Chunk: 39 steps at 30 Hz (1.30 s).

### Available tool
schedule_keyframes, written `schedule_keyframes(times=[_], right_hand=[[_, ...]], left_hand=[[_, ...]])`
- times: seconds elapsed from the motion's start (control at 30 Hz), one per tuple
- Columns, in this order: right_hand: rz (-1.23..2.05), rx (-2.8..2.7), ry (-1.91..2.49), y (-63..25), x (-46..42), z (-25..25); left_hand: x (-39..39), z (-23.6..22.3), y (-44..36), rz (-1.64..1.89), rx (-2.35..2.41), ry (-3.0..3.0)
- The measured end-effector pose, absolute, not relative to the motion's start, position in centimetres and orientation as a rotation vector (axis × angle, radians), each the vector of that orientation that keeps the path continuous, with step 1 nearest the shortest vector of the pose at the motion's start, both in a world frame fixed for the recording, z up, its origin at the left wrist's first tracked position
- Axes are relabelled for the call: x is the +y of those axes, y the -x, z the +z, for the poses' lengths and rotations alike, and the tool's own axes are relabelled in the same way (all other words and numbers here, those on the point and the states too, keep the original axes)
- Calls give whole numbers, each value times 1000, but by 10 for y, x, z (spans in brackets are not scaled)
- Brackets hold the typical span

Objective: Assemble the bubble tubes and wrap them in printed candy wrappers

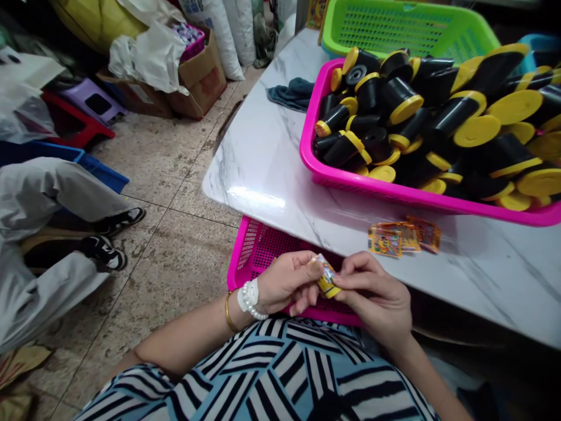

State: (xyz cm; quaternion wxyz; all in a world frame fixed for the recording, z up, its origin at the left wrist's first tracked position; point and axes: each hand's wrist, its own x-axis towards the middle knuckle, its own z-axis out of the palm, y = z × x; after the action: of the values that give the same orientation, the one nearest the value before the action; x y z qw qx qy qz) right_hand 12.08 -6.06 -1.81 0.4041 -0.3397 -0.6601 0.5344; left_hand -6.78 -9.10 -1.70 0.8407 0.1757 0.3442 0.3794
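Observation:
Between my hands, above my lap, is a small printed yellow plastic label (pixel 326 277). My left hand (pixel 287 282) pinches its upper left end between thumb and fingers. The fingertips of my right hand (pixel 377 295) close on its lower right edge. Whether anything sits inside the label cannot be made out. Several similar orange-yellow labels (pixel 401 237) lie flat on the table near its front edge, beyond my right hand. A pink basket (pixel 243 257) stands below my hands, partly under the table edge, with much of its inside hidden.
On the marble-patterned table (pixel 258 158) stands a large pink basket (pixel 309 140) heaped with black canisters (pixel 398 96) with yellow lids. Behind it are a green basket (pixel 346 26) and a dark cloth (pixel 291 93). A person's legs (pixel 56 187), stools and cardboard boxes (pixel 197 76) occupy the left.

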Motion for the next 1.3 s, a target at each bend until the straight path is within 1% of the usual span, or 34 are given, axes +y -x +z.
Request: schedule_keyframes(times=[0.1, 0.23, 0.4, 0.57, 0.73, 0.93, 1.07, 1.17, 1.3], right_hand=[[1312, -1624, 829, -121, -62, -18], [1241, -1821, 841, -119, -62, -16], [1155, -1799, 784, -119, -63, -16], [1035, -1970, 743, -118, -61, -17], [1082, -1917, 745, -120, -61, -23], [1118, -1759, 833, -118, -66, -48], [1050, -1921, 864, -118, -66, -38], [817, -2105, 820, -129, -56, -11], [77, -2075, 884, -145, -16, 31]], left_hand=[[-91, -19, 68, 794, 677, -359], [-90, -21, 67, 817, 791, -377], [-90, -22, 64, 817, 715, -338], [-88, -24, 64, 809, 787, -346], [-89, -25, 66, 734, 750, -352], [-93, -39, 58, 700, 812, -212], [-97, -43, 60, 738, 847, -254], [-103, -44, 69, 767, 933, -374], [-106, -49, 80, 810, 1075, -474]])
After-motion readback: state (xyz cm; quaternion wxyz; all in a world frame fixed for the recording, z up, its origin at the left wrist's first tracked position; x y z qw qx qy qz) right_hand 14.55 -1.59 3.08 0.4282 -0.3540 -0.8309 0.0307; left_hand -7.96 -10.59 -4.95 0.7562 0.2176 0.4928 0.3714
